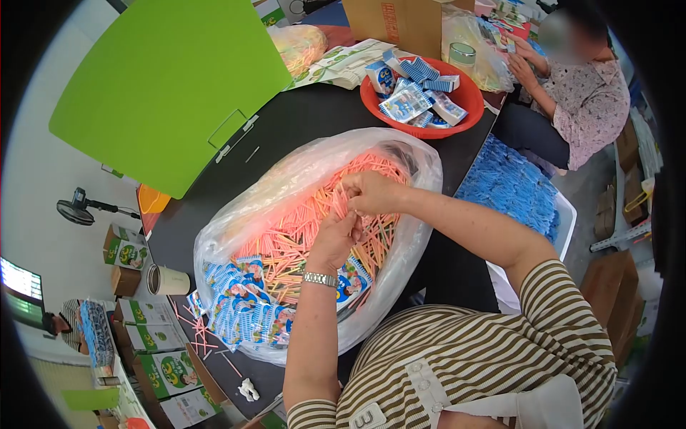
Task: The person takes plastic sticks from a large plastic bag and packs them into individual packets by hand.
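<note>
A large clear plastic bag [421, 171] lies wide open on the dark table, full of thin pink and yellowish sticks [286, 236]. Over the heap, my left hand [334, 242], with a metal watch on its wrist, is closed around a small bunch of pink sticks [339, 203]. My right hand [373, 193] meets it from the right, its fingers pinched at the upper part of the same bunch. Blue-and-white printed packets [246, 304] are piled at the bag's near left side. Another packet [352, 279] lies on the sticks beside my left wrist.
A red basin [468, 118] holding small blue-and-white boxes stands at the table's far side. A green panel [171, 86] rises at the left. Right of the table is a white bin [568, 222] of blue packets. Another person [589, 114] sits at the far right.
</note>
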`<state>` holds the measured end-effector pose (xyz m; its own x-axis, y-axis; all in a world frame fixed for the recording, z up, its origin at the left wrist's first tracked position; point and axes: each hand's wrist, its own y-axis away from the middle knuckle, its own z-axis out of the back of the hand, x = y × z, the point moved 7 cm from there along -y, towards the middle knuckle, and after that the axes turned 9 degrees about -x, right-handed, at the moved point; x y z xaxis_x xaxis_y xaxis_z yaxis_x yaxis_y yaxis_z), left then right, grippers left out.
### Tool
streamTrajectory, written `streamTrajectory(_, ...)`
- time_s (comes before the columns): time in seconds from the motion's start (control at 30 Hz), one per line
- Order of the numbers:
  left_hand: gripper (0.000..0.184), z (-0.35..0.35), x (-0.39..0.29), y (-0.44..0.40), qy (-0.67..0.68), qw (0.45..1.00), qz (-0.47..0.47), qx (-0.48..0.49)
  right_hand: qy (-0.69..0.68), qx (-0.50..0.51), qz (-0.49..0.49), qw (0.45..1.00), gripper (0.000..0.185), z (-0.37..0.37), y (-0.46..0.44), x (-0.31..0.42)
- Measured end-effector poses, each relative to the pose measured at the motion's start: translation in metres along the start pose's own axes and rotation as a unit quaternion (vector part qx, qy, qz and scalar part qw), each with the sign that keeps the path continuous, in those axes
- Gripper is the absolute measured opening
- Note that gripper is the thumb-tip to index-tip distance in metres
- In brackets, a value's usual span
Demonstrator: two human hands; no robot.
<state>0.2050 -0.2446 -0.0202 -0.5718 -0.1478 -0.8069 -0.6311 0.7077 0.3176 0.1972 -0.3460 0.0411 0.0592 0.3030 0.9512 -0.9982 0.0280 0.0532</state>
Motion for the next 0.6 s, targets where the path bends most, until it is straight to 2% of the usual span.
streamTrajectory(0.03,0.01,-0.001,0.002,0.0,-0.005,1.0,0.005,-0.016,0.092,-0.038,0.037,0.994,0.017,0.003,0.002,0.004)
streamTrajectory(0.07,0.01,-0.001,0.003,0.0,-0.011,0.999,0.009,-0.032,0.089,-0.041,0.036,0.995,0.017,0.002,0.004,0.005)
streamTrajectory(0.1,0.01,0.0,0.005,-0.002,-0.013,0.999,0.012,-0.031,0.167,-0.046,0.075,0.982,0.017,-0.001,0.004,0.01)
streamTrajectory(0.17,0.012,0.002,0.007,-0.006,-0.042,0.999,0.011,-0.013,0.32,-0.052,0.152,0.934,0.019,-0.006,0.007,0.021)
streamTrajectory(0.2,0.013,0.001,0.007,-0.006,-0.056,0.998,0.01,-0.004,0.32,-0.054,0.151,0.934,0.019,-0.005,0.008,0.02)
streamTrajectory(0.23,0.013,0.003,0.005,-0.005,-0.057,0.998,0.01,-0.003,0.322,-0.128,0.229,0.91,0.02,0.003,0.011,0.032)
streamTrajectory(0.3,0.015,0.007,-0.003,-0.002,0.026,1.0,-0.01,0.003,0.314,-0.268,0.377,0.829,0.022,0.015,0.026,0.055)
streamTrajectory(0.33,0.015,0.008,-0.007,0.001,0.069,0.997,-0.021,0.006,0.313,-0.267,0.379,0.829,0.022,0.018,0.029,0.055)
streamTrajectory(0.4,0.016,0.007,-0.011,0.009,0.068,0.997,-0.036,-0.011,0.258,-0.102,0.185,0.943,0.02,0.017,0.022,0.024)
streamTrajectory(0.43,0.016,0.007,-0.014,0.012,0.064,0.996,-0.05,-0.027,0.222,-0.017,0.081,0.972,0.02,0.011,0.024,0.009)
streamTrajectory(0.5,0.017,0.008,-0.017,0.013,0.06,0.995,-0.064,-0.041,0.238,-0.032,0.083,0.967,0.019,0.007,0.033,0.017)
streamTrajectory(0.6,0.018,0.02,-0.019,0.012,0.084,0.984,-0.101,-0.117,0.271,-0.055,0.085,0.957,0.02,-0.015,0.045,0.017)
